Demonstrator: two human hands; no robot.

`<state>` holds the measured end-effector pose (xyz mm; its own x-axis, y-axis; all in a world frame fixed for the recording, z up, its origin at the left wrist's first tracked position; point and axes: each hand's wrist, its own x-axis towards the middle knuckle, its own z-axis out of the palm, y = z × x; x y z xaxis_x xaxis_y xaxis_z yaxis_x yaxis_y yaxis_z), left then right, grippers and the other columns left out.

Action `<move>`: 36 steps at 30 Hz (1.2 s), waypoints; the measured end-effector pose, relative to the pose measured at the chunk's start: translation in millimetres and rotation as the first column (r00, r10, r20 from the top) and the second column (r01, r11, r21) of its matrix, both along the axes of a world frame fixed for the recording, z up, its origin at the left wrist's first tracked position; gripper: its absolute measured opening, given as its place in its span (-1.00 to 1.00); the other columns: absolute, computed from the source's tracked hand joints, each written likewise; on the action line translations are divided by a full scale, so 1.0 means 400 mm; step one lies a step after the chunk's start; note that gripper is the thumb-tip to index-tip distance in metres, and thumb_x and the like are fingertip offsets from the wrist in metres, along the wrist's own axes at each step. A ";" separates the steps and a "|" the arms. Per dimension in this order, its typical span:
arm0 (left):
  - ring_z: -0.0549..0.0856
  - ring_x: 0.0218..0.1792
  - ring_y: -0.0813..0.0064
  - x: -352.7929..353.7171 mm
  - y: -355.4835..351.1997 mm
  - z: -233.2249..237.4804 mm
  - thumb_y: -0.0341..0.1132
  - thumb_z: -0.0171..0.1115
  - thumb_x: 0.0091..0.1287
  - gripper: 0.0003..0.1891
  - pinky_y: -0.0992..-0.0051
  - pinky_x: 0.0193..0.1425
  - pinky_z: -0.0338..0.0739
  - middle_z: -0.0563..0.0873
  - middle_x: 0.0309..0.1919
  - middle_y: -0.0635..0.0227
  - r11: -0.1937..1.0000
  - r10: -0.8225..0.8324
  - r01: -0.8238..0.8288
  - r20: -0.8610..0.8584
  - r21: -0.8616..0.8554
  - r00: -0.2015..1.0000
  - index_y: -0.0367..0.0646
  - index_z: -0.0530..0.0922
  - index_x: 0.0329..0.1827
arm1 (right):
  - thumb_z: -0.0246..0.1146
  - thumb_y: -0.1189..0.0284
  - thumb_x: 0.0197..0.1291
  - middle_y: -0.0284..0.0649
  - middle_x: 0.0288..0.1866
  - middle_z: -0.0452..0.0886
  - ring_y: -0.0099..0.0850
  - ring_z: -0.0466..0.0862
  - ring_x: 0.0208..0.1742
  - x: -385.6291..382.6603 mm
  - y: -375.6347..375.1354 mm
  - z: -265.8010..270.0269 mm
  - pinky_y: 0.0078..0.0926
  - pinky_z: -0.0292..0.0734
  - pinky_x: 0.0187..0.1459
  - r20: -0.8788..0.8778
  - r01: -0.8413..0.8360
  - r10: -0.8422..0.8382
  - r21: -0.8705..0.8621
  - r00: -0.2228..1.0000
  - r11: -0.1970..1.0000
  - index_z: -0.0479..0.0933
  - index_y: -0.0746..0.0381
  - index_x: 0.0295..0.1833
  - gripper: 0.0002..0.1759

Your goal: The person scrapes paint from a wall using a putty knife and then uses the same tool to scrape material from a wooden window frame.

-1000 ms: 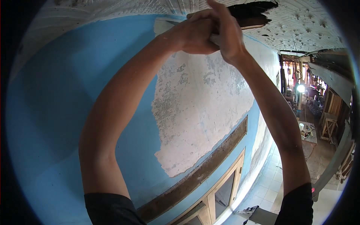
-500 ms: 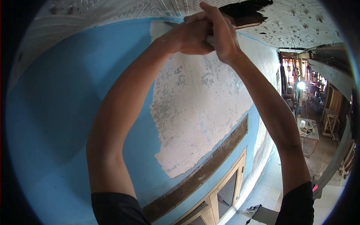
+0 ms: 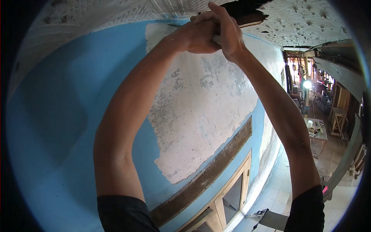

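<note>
Both hands are raised close together at the top of the view, against the upper wall by the ceiling. My left hand (image 3: 201, 37) is closed, its fingers mostly hidden. Pressed against it, my right hand (image 3: 230, 38) has one digit pointing up and its other fingers bent over toward the left hand. A small pale grey piece of a held object (image 3: 217, 39) shows between the palms; the rest is covered. Past the left wrist, a thin dark tip (image 3: 173, 25) lies against the wall. Behind the arms, a bare patch (image 3: 193, 116) with a ragged edge interrupts the blue paint (image 3: 58, 116).
A dark hole (image 3: 245, 11) opens in the textured ceiling (image 3: 305, 23) beside the hands. Below the patch are a brown recessed strip (image 3: 201, 181) and a wooden window frame (image 3: 220, 208). At the right stand a cluttered table (image 3: 320, 135), a wooden stand (image 3: 339, 121) and a lit lamp (image 3: 307, 84).
The view has shifted slightly, so the wall patch and the room at the right sit a little further left. Both hands remain together, with almost the same grip.
</note>
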<state>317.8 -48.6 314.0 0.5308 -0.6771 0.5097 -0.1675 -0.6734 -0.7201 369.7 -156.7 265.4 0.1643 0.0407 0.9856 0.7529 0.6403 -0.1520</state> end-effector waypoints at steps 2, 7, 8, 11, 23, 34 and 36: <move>0.66 0.07 0.25 0.002 0.002 0.014 -0.16 0.28 0.15 -0.65 0.30 0.29 0.51 0.74 -0.04 0.22 0.999 0.018 -0.018 0.018 0.032 1.000 -0.11 0.68 -0.05 | -0.02 -0.03 0.33 -0.11 -0.18 0.69 -0.35 0.61 -0.12 -0.011 0.013 -0.005 -0.44 0.45 0.09 0.043 0.063 -0.064 0.017 0.997 0.998 0.66 0.37 -0.21 -0.36; 0.65 0.08 0.24 0.029 0.016 0.000 -0.14 0.30 0.13 -0.64 0.29 0.29 0.50 0.74 -0.06 0.24 0.985 0.103 -0.110 0.058 0.134 0.993 -0.09 0.68 -0.04 | 0.07 -0.06 0.28 -0.11 -0.21 0.69 -0.37 0.62 -0.15 0.003 0.022 -0.026 -0.46 0.47 0.01 -0.019 0.016 -0.015 0.038 1.000 0.999 0.67 0.35 -0.23 -0.37; 0.66 0.08 0.24 0.030 0.017 -0.003 -0.13 0.30 0.13 -0.62 0.29 0.30 0.50 0.74 -0.05 0.24 0.993 0.091 -0.092 0.011 0.078 0.996 -0.10 0.67 -0.03 | 0.07 -0.06 0.28 -0.11 -0.21 0.69 -0.37 0.62 -0.15 0.007 0.022 -0.029 -0.46 0.47 0.00 0.003 0.024 -0.024 0.041 1.000 0.999 0.67 0.35 -0.23 -0.37; 0.66 0.08 0.24 0.023 0.029 -0.006 -0.11 0.31 0.12 -0.59 0.28 0.29 0.51 0.74 -0.05 0.25 0.996 0.094 -0.094 -0.039 -0.004 0.995 -0.10 0.66 0.00 | 0.04 -0.04 0.30 -0.12 -0.20 0.68 -0.37 0.60 -0.12 0.018 0.039 -0.027 -0.45 0.44 0.06 0.028 0.045 -0.046 0.049 0.999 0.998 0.66 0.33 -0.25 -0.39; 0.69 0.03 0.24 0.009 -0.027 -0.010 -0.12 0.31 0.12 -0.61 0.30 0.27 0.54 0.74 -0.05 0.25 0.990 0.116 -0.121 -0.071 -0.067 0.991 -0.09 0.68 -0.02 | -0.06 0.02 0.38 -0.16 -0.19 0.66 -0.38 0.57 -0.06 0.027 0.008 -0.025 -0.41 0.36 0.20 -0.046 -0.020 0.021 0.027 0.999 0.999 0.61 0.32 -0.23 -0.43; 0.65 0.13 0.26 0.073 -0.009 0.003 -0.12 0.32 0.11 -0.57 0.30 0.31 0.51 0.71 0.04 0.26 0.997 0.067 -0.067 0.012 -0.026 0.998 -0.09 0.67 0.04 | -0.07 0.06 0.44 -0.13 -0.28 0.62 -0.30 0.60 -0.13 0.093 0.009 0.022 -0.34 0.48 0.02 0.279 0.029 -0.070 0.149 0.958 0.988 0.58 0.37 -0.11 -0.44; 0.64 0.15 0.25 0.070 -0.029 -0.005 -0.12 0.31 0.13 -0.58 0.31 0.32 0.50 0.71 0.06 0.27 0.995 0.016 -0.018 -0.027 -0.099 1.000 -0.07 0.66 0.05 | -0.08 0.07 0.45 -0.11 -0.26 0.63 -0.29 0.60 -0.13 0.106 -0.010 0.011 -0.35 0.48 0.02 0.420 0.181 -0.285 0.269 0.862 0.946 0.57 0.37 -0.10 -0.45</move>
<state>345.9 -60.2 312.1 0.5557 -0.6147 0.5598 -0.1732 -0.7442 -0.6452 412.2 -160.7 270.0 -0.3177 -0.1618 0.9343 0.8371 0.4150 0.3566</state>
